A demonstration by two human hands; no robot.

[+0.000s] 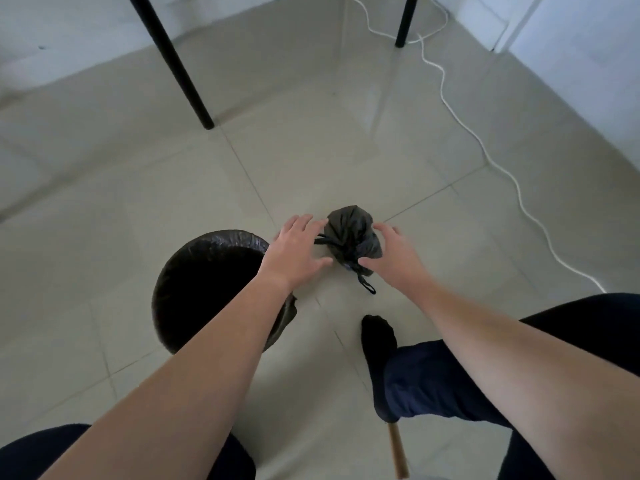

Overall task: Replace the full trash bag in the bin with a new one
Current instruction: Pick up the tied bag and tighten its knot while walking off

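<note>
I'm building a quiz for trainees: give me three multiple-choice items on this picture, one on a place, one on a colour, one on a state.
1. Where is the tied bag? A. on the floor, right of the bin; B. inside the bin; C. on a table.
2. What colour is the cable? A. red; B. white; C. black.
3. How are the left hand and right hand? A. both fists; B. gripping the bin; C. open, either side of the bag.
Answers: 1 A, it lies on the floor beside the bin; 2 B, it runs white across the floor; 3 C, the fingers are spread at the bag's two sides.
</note>
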